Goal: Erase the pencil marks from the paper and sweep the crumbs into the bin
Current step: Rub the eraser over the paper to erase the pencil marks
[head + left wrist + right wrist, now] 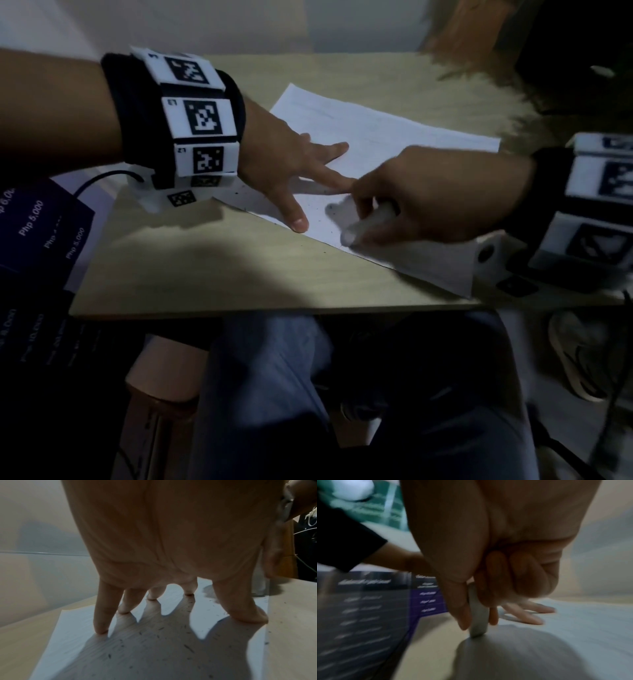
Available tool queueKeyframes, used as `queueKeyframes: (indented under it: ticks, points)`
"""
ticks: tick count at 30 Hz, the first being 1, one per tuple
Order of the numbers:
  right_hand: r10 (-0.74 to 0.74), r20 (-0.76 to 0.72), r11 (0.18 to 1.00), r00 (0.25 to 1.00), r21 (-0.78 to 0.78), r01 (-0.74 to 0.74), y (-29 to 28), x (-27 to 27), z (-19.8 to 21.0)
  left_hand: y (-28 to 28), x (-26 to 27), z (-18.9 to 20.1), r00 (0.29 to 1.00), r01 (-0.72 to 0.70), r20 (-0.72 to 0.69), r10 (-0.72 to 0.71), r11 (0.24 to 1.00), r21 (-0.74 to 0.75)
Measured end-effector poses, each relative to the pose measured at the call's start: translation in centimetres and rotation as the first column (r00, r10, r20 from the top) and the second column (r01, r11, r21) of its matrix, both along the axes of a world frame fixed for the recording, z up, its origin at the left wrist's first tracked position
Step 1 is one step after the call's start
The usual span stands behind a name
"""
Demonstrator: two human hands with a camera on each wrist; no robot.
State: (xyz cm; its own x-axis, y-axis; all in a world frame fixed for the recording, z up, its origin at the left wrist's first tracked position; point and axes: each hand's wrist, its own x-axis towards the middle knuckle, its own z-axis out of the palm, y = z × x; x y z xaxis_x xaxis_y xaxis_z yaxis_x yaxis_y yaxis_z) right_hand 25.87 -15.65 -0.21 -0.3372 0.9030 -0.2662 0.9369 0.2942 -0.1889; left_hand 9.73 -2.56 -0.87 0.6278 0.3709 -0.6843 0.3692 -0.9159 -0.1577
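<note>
The paper point(387, 144) lies flat and skewed on the wooden table point(191, 270), its near edge running close to the table's front. Dark crumbs point(188, 648) speckle the near-left part of the sheet and a few sit on the bare wood beside it. I have the white eraser point(478, 622) pinched in my right hand point(435, 202), thumb on one face and fingers curled on the other, its lower end down on the sheet near the front edge. My left hand point(287, 171) is spread flat, fingertips point(101, 630) planted on the paper just beside the eraser. I see no bin in any view.

To rub well here, I judge I should keep the left fingertips bearing down close to the stroke so the sheet cannot buckle, and push short strokes away from that anchor, not toward it. Light pressure should spare the thin sheet near its edge. Whether marks remain under the eraser I cannot tell; the view is blurred.
</note>
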Motion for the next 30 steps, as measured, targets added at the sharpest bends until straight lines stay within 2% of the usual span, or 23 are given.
queueKeyframes:
  ticks: [3,5,8,10,14,16,18,20,23,25,28,30]
  points:
    - [-0.084,0.034,0.994,0.996,0.068,0.081,1.5,1.3,0.2,0.1,0.0,0.1,1.0,0.011,-0.013,-0.011,1.0,0.029]
    - [-0.06,0.048,0.989,0.997,0.141,0.053,1.1,0.9,-0.4,0.3,-0.2,0.2,1.0,0.011,-0.012,-0.011,0.999,0.032]
    - [0.033,-0.008,0.998,0.999,0.062,-0.032,0.0,-0.5,-0.8,0.6,-0.5,0.2,1.0,-0.007,-0.002,0.007,1.0,0.001]
    - [0.002,-0.018,1.0,1.0,0.014,-0.002,0.7,-0.3,-0.4,0.8,-0.6,0.3,1.0,-0.016,-0.002,0.016,1.0,0.006]
    - [-0.087,0.045,0.987,0.995,0.142,0.08,2.2,0.8,-0.6,1.5,-0.6,0.6,0.998,-0.064,0.004,0.064,0.998,0.016]
    - [-0.034,0.046,0.984,0.998,0.177,0.025,1.5,0.0,-1.3,1.6,-0.5,0.7,0.998,-0.07,0.005,0.07,0.998,0.004]
    - [0.02,0.007,0.994,1.0,0.107,-0.021,1.3,-0.7,-1.2,1.4,-0.5,0.8,0.997,-0.076,-0.001,0.076,0.997,-0.009]
    - [-0.019,0.001,0.999,1.0,0.046,0.019,2.2,-0.3,-0.5,1.4,-0.5,0.9,0.997,-0.081,-0.001,0.081,0.997,-0.005]
    - [-0.084,0.023,0.989,0.996,0.125,0.08,3.4,0.6,-0.3,1.5,-0.6,0.7,0.997,-0.08,0.01,0.079,0.997,0.01]
    - [-0.037,0.047,0.984,0.998,0.178,0.028,2.7,0.0,-0.9,1.5,-0.7,0.6,0.997,-0.078,0.009,0.078,0.997,0.003]
    - [0.057,0.007,0.996,0.998,0.063,-0.057,1.4,-1.1,-0.9,1.6,-0.6,0.6,0.996,-0.085,0.001,0.085,0.996,-0.01]
    - [-0.008,0.0,1.0,1.0,0.014,0.008,2.4,-0.4,-0.2,1.6,-0.5,0.7,0.997,-0.083,0.002,0.083,0.997,-0.008]
